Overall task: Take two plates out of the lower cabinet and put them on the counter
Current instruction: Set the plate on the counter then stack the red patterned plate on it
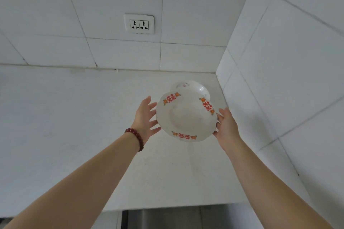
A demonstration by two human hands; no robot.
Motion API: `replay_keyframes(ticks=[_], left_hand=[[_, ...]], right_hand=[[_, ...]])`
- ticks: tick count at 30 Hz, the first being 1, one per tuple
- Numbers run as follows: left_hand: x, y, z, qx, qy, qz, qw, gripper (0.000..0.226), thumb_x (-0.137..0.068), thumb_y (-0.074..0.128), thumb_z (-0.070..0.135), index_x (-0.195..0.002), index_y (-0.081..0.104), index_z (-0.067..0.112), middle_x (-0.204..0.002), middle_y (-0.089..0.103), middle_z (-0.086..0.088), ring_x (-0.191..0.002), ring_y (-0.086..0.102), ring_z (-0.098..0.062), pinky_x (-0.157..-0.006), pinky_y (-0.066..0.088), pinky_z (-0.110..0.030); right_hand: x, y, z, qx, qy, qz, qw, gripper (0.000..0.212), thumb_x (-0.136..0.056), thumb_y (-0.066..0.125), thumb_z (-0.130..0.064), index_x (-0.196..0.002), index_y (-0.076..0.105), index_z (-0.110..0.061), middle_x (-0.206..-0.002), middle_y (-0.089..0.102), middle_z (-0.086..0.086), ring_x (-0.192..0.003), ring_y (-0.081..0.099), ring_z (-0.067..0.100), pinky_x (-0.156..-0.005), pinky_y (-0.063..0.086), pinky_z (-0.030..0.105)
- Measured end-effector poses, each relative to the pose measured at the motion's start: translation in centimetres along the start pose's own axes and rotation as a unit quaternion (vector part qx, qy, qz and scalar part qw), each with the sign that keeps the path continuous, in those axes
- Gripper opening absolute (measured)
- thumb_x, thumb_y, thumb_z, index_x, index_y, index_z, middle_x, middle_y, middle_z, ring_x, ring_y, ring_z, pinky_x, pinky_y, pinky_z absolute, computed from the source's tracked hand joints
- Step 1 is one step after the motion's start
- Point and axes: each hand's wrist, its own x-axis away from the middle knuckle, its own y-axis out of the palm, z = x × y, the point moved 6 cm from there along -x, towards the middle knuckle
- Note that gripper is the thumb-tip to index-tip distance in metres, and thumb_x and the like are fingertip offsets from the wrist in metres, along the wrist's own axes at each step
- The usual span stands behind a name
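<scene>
The red-patterned plate (186, 117) hangs tilted between both hands above the counter (74, 126); the right hand (226, 126) cups its edge, the left hand (146, 117) is spread, fingertips touching; beyond them lies a second plate (193, 87); best level it, then lower gently.

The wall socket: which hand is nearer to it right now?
Left. The left hand is below the wall socket and only slightly to its right, at the red-patterned plate's left edge. The right hand is far off to the socket's right, at the plate's right edge.
</scene>
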Motion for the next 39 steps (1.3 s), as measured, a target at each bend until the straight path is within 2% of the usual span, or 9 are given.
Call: replay_keyframes(ticks=[7, 14, 17, 23, 29, 39], left_hand=[[-6.0, 2.3, 1.0, 0.001, 0.003, 0.004, 1.000, 0.065, -0.085, 0.035, 0.062, -0.137, 0.042, 0.023, -0.147, 0.041, -0.002, -0.127, 0.045, -0.029, -0.099, 0.039, -0.046], [-10.3, 3.8, 1.3, -0.018, 0.006, -0.003, 1.000, 0.069, -0.085, 0.032, 0.063, -0.142, 0.034, 0.024, -0.151, 0.035, 0.001, -0.134, 0.037, -0.025, -0.104, 0.030, -0.048], [-11.3, 4.2, 1.5, -0.024, 0.011, -0.002, 1.000, 0.069, -0.086, 0.030, 0.062, -0.144, 0.030, 0.024, -0.153, 0.032, 0.000, -0.137, 0.033, -0.025, -0.108, 0.026, -0.050], [-12.5, 4.8, 0.7, -0.022, 0.019, 0.001, 1.000, 0.069, -0.087, 0.029, 0.061, -0.145, 0.027, 0.023, -0.154, 0.028, -0.001, -0.139, 0.028, -0.021, -0.110, 0.021, -0.049], [-13.5, 5.3, 0.3, -0.044, 0.036, -0.004, 0.998, 0.072, -0.085, 0.030, 0.063, -0.147, 0.025, 0.025, -0.157, 0.022, 0.000, -0.144, 0.017, -0.017, -0.112, 0.016, -0.046], [-14.9, 5.6, -0.3, -0.043, 0.039, 0.010, 0.998, 0.069, -0.087, 0.029, 0.061, -0.147, 0.023, 0.027, -0.157, 0.022, 0.005, -0.144, 0.016, -0.016, -0.112, 0.016, -0.047]], right_hand=[[-7.2, 1.4, -1.2, 0.009, 0.006, -0.013, 1.000, 0.050, -0.096, 0.029, -0.043, -0.140, 0.035, -0.021, -0.136, 0.051, 0.001, -0.089, 0.055, 0.009, -0.080, 0.042, 0.035], [-11.4, 2.3, -2.5, 0.044, -0.019, -0.038, 0.998, 0.054, -0.097, 0.020, -0.049, -0.143, 0.030, -0.023, -0.144, 0.043, 0.001, -0.116, 0.047, 0.017, -0.101, 0.036, 0.039], [-12.8, 2.7, -3.0, 0.064, -0.034, -0.043, 0.996, 0.057, -0.096, 0.016, -0.053, -0.143, 0.029, -0.024, -0.146, 0.042, 0.001, -0.131, 0.039, 0.020, -0.109, 0.029, 0.045], [-13.9, 1.9, -2.2, 0.072, -0.044, -0.035, 0.996, 0.061, -0.095, 0.012, -0.055, -0.145, 0.025, -0.022, -0.148, 0.038, 0.001, -0.135, 0.033, 0.018, -0.109, 0.025, 0.039], [-15.0, 1.5, -1.3, 0.082, -0.044, -0.029, 0.995, 0.063, -0.094, 0.009, -0.056, -0.146, 0.023, -0.023, -0.149, 0.036, 0.000, -0.138, 0.028, 0.019, -0.115, 0.016, 0.045], [-17.0, 1.4, -0.2, 0.084, -0.039, -0.029, 0.995, 0.063, -0.094, 0.009, -0.055, -0.145, 0.025, -0.022, -0.149, 0.036, -0.003, -0.138, 0.027, 0.017, -0.115, 0.014, 0.046]])
